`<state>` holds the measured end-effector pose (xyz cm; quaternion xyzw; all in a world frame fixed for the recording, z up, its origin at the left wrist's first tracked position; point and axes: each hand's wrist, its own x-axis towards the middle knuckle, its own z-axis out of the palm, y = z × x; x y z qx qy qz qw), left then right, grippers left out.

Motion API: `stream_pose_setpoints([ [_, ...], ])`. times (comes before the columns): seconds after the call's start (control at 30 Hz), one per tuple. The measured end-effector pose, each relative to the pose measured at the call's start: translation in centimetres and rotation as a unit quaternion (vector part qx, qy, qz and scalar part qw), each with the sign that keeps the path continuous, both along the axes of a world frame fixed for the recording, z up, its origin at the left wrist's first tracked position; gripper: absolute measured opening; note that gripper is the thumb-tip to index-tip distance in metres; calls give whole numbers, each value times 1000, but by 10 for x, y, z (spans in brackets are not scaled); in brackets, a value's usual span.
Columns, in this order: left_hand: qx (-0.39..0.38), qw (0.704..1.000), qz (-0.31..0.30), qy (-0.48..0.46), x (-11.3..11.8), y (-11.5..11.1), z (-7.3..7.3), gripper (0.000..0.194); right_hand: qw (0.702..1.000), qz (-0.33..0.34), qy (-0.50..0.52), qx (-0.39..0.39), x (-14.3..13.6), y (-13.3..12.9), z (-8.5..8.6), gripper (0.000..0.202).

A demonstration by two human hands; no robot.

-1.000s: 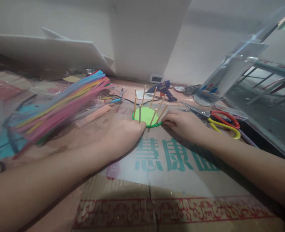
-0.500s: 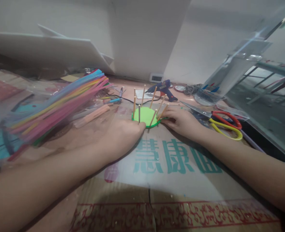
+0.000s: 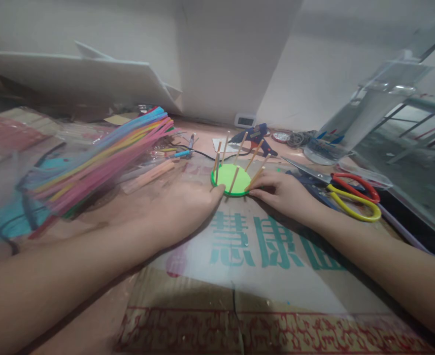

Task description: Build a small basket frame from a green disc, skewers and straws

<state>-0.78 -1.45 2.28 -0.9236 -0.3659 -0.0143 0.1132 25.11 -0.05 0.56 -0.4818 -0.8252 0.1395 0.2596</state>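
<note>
Cardboard (image 3: pixel 158 291) cut off below; blurred left hand (image 3: pixel 187 209) touches green disc (image 3: pixel 226 176).

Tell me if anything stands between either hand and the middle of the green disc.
Yes, partly: upright and leaning wooden sticks ring the green disc, some rising between the right hand and its middle. Nothing visible separates the left hand from the near rim, where its thumb rests.

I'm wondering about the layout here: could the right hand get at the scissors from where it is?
Probably yes: the scissors lie just beyond the right hand, with their handles on its outer side and nothing visible on top, though it would likely have to leave the green disc.
</note>
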Motion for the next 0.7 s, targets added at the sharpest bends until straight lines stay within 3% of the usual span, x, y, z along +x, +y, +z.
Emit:
stream_pose_setpoints([
  [0.17, -32, 998, 11, 43, 4, -14, 5, 27, 1000, 10, 11, 0, 0, 1, 0, 13],
  [0.43, -12, 1000, 18, 4, 4, -9, -3, 20, 1000, 15, 7, -1, 1, 3, -2, 15],
  [0.6, -9, 999, 26, 36, 2, -13, 8, 33, 1000, 18, 6, -7, 2, 3, -3, 14],
  [0.7, -17, 1000, 13, 22, 3, -8, 4, 36, 1000, 21, 0, -7, 3, 4, -5, 13],
])
